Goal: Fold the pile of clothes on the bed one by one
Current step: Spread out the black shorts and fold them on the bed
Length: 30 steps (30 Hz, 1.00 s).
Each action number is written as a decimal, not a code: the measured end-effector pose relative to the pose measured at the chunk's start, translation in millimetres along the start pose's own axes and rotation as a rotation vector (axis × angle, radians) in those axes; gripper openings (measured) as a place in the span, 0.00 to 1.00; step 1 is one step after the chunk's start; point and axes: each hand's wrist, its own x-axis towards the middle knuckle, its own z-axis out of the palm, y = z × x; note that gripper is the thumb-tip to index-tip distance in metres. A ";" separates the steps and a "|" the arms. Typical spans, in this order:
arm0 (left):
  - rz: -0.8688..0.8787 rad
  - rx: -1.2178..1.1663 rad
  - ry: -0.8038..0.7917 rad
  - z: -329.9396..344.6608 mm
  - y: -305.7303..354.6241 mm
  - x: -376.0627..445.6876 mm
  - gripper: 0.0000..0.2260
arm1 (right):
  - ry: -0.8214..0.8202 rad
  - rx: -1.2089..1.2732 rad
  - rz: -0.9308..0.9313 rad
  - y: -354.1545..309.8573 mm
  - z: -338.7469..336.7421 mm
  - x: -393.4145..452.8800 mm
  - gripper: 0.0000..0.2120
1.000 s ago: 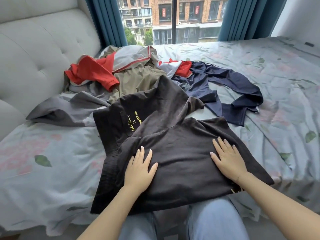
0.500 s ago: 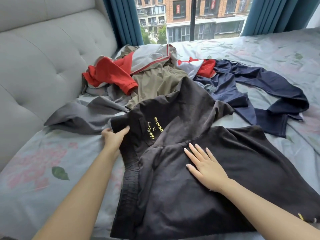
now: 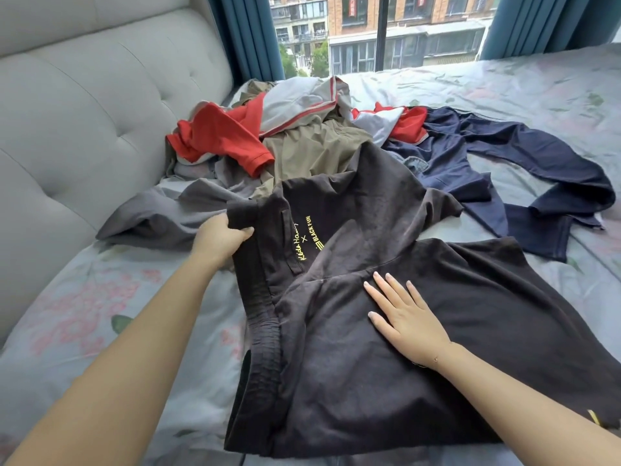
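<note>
Head view, only cam. Progress: early, by my read. No finished folded stack visible anywhere on the bed; first garment in hand is only partly folded, rest of the pile untouched.

Black garment lies spread near the bed's front edge, w/ yellow lettering by its upper left part. Fabric dark, soft, creased, one side doubled over the other, waistband-like ribbed edge along the left.

Left hand has fingers curled round the garment's top-left corner, gripping it. Right hand lies flat, fingers straight & spread, pressing the middle of the cloth.

Pile behind: red, grey, olive pieces heaped, touching the black one's far edge; navy garment sprawls to the right. All still to fold.
</note>
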 end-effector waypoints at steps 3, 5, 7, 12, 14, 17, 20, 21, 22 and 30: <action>0.279 0.330 0.394 -17.9 29.0 -17.3 0.12 | 0.004 0.027 -0.003 0.0 0.5 -0.7 0.34; 0.388 0.343 0.525 -26.4 37.5 -19.0 0.13 | 0.009 0.048 -0.006 1.0 0.2 -1.6 0.34; 0.464 0.211 0.500 -27.1 40.2 -22.8 0.12 | 0.016 0.093 -0.008 2.1 -0.1 -1.8 0.33; 0.635 -0.108 0.132 -9.3 24.5 -67.7 0.14 | 0.288 0.712 0.067 0.1 -25.8 -6.8 0.29; 0.671 -0.173 0.005 0.8 7.4 -95.5 0.15 | 0.506 0.605 0.024 -0.4 -53.0 -1.1 0.33; 0.612 -0.301 -0.157 10.7 -13.4 -134.3 0.17 | 0.569 0.220 -0.152 -7.4 -93.9 23.2 0.44; 0.535 -0.392 -0.183 12.8 -32.7 -153.3 0.19 | 0.355 -0.089 -0.254 -13.6 -103.9 47.0 0.47; 0.508 -0.414 -0.189 11.8 -37.8 -156.6 0.21 | 0.295 -0.143 -0.299 -14.0 -99.9 51.4 0.40; 0.489 -0.436 -0.196 10.6 -42.1 -160.2 0.21 | 0.293 -0.166 -0.343 -14.7 -96.2 51.9 0.29; 0.219 -0.583 -0.180 16.6 -77.6 -198.9 0.12 | 0.572 -0.092 -0.489 -30.2 -77.0 -57.8 0.08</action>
